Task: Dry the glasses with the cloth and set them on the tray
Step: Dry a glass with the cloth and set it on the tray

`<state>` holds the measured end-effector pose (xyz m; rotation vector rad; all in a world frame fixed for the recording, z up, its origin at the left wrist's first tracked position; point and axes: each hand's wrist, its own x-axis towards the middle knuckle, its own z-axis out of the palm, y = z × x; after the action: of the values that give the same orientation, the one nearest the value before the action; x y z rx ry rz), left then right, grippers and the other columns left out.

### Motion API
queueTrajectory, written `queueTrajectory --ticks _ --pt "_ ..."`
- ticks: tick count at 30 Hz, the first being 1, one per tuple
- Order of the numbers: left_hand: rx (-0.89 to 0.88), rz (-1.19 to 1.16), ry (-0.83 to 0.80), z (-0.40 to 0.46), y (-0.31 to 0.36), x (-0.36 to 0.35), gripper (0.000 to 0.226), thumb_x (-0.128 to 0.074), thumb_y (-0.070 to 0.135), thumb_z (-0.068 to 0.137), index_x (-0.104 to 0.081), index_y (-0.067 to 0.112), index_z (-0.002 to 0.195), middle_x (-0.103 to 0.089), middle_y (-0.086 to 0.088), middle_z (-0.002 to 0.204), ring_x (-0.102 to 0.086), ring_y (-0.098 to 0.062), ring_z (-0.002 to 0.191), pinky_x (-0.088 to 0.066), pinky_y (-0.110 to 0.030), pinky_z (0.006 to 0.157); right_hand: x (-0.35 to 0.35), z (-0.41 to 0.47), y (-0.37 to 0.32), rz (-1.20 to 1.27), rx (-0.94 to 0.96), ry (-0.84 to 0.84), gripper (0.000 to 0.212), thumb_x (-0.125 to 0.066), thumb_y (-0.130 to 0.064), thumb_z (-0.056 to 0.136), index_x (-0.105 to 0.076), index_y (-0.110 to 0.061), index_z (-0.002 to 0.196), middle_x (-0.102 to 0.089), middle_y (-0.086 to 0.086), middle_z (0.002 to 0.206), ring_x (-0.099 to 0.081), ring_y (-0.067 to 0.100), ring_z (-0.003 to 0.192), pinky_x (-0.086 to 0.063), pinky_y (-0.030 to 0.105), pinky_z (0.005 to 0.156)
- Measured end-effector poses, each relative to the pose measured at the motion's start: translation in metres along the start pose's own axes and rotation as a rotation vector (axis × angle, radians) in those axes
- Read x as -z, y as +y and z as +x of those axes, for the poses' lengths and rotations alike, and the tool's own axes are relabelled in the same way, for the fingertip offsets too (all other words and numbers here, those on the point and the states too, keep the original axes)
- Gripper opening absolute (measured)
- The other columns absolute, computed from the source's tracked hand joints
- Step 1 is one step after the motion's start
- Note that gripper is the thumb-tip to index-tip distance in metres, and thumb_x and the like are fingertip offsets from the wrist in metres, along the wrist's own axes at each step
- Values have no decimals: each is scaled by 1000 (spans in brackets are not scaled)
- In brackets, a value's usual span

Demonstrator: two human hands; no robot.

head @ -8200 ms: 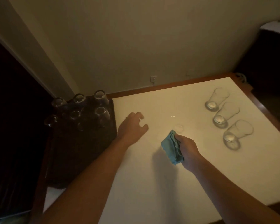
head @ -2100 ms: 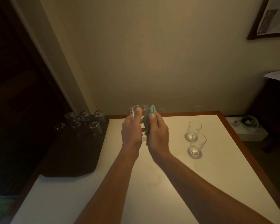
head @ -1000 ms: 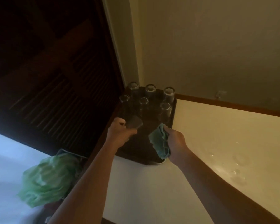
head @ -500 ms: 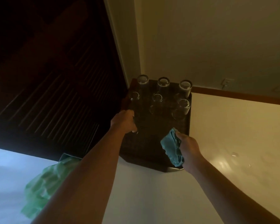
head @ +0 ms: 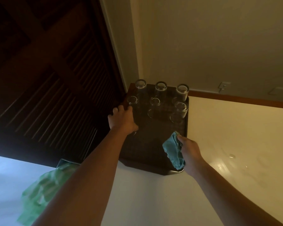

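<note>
Head view: left hand (head: 122,119) covers glass on tray (head: 147,149).

The left hand (head: 122,119) is covering most of a glass (head: 135,132) at the left edge of the tray (head: 147,144); only a thin curved glint is showing under the palm, so the grip is not readable. The right hand (head: 190,153) is hiding part of the cloth (head: 173,150) and the tray's near right corner. The dim light is blurring the other glasses (head: 154,104). The green thing (head: 44,190) beyond the bench (head: 153,193) is too blurred to tell.
</note>
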<state>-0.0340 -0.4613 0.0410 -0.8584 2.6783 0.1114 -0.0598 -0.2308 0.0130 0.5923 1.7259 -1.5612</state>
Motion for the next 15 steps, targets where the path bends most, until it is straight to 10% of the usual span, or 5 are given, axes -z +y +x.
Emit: queueTrajectory --ticks 5,15 --pt "-174 -108 159 -25 51 4 58 -65 48 91 -51 20 139 -49 -11 145 -47 -33 135 -47 -47 100 33 -1 -3 30 42 37 32 -53 -33 101 -66 -6 111 -73 25 97 -73 39 82 -57 39 68" --pt "-515 -435 -117 -95 256 -17 36 -67 41 91 -65 23 121 -67 0 116 -63 -23 109 -53 -37 92 208 -6 3 189 72 211 27 -58 -27 98 -69 -2 96 -65 18 89 -62 31 80 -47 39 73"
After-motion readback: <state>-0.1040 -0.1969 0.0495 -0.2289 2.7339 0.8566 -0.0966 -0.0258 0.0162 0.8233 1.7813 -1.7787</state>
